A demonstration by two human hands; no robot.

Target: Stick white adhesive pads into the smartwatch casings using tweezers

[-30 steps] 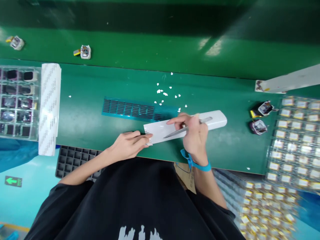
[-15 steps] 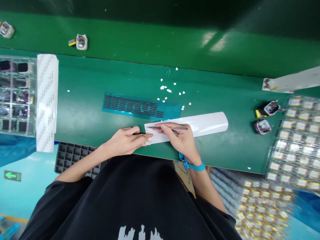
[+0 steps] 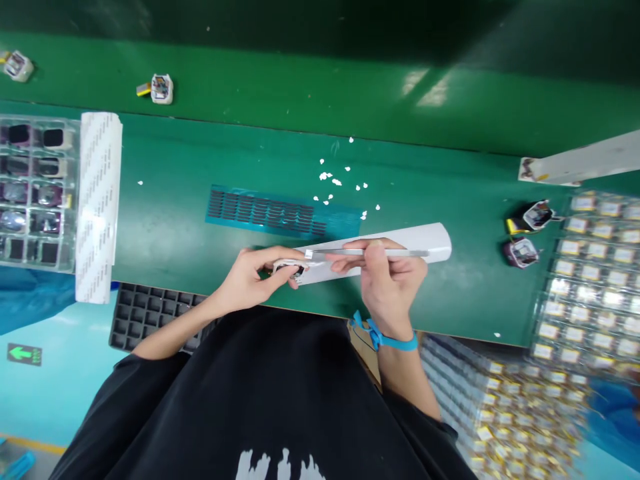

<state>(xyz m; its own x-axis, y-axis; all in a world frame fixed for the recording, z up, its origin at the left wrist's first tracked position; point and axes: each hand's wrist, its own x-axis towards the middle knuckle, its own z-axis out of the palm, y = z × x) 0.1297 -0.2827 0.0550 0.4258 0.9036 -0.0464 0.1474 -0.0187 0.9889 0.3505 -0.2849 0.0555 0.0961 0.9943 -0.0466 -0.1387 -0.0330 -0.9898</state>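
A green workbench point(image 3: 450, 193) fills the view, with a raised green ledge point(image 3: 320, 87) running across at twelve o'clock, glossy with overhead light. At seven o'clock the pale blue floor point(image 3: 55, 373) carries a green arrow marker point(image 3: 22, 353).

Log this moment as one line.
left hand: holds small part | right hand: holds tweezers, white piece at tip | white strip beneath

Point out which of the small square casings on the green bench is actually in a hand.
The casing pinched in the left hand, under the tweezers' tip. The other casings lie untouched: two at the far left, two at the right beside the trays.
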